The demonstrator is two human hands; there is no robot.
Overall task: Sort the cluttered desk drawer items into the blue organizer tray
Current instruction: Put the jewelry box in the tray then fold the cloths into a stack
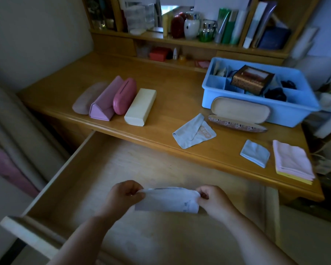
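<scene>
Over the open wooden drawer, my left hand and my right hand each pinch one end of a pale grey-white cloth stretched between them. The drawer floor below shows nothing else. The blue organizer tray stands on the desk at the right, with a copper-brown box and dark items in its compartments. An open glasses case leans against the tray's front wall.
On the desk lie several glasses cases at the left: a pale pouch, a pink folded case, a rose hard case, a cream case. A grey cloth, a blue cloth and pink folded cloths lie right. Shelves behind hold bottles.
</scene>
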